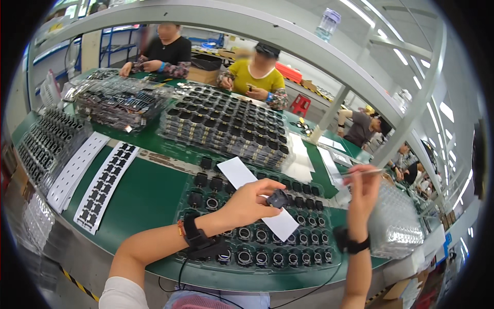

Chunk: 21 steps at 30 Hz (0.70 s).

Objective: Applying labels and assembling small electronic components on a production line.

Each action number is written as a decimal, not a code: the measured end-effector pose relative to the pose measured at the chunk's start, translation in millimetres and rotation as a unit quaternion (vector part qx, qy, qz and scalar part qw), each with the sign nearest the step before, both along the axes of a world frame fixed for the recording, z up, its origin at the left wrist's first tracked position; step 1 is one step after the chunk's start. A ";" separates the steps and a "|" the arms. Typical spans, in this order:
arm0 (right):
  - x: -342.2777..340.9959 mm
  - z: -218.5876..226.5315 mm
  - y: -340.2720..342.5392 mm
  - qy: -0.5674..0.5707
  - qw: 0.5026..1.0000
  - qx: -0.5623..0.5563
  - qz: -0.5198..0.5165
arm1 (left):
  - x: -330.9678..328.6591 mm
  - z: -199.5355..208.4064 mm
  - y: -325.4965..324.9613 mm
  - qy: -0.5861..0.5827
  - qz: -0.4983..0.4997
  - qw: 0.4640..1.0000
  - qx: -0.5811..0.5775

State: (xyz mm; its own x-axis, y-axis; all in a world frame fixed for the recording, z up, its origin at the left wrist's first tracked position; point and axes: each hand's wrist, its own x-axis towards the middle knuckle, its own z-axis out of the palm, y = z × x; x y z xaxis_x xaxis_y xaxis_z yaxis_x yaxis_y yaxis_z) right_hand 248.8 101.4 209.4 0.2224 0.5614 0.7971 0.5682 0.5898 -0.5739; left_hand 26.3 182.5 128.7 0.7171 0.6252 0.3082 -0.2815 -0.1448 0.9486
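Between the thumb and fingers of my left hand (256, 200) is a small black square watch case (278, 199). It is held over a clear plastic tray (181, 219) with rows of black cases and silver-ringed round parts. A white paper strip (235, 172) lies slantwise across the tray, partly under my left hand. Raised at the tray's right side, my right hand (364, 188) is blurred by motion. Its fingertips are pinched round a thin pale strip (371, 171) whose kind does not show. Black bands circle both wrists.
Stacked trays of black parts (226, 121) stand beyond. To the left lie a white sheet of black pieces (107, 185), another white sheet (77, 167) and a tray stack (49, 141). Clear trays (399, 221) are piled at right. A metal shelf beam crosses above; two people sit opposite.
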 end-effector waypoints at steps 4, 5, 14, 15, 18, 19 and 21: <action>-50.2 -28.0 -21.6 -0.022 0.992 -0.031 0.124 | 5.7 3.5 -4.2 -0.003 -0.001 1.000 -0.019; -51.9 -34.3 -21.1 -0.022 0.990 -0.042 0.133 | 6.7 3.1 -5.4 -0.002 0.002 1.000 -0.026; -51.0 -49.2 -16.4 -0.144 0.986 -0.051 0.062 | 4.5 3.4 -12.4 -0.016 0.030 0.999 -0.005; -51.4 -48.8 -16.5 -0.143 0.986 -0.052 0.061 | 4.6 3.7 -12.8 -0.011 0.035 0.999 0.003; -54.2 -45.7 -15.4 -0.047 0.991 -0.086 0.094 | 3.9 3.5 -13.3 0.000 0.048 0.999 0.021; -53.3 -46.0 -14.4 -0.047 0.991 -0.087 0.095 | 3.8 2.9 -13.6 -0.005 0.042 0.999 0.021; -47.9 -47.8 -11.7 0.060 0.981 -0.123 0.140 | 3.8 2.0 -13.9 -0.017 0.028 0.999 0.021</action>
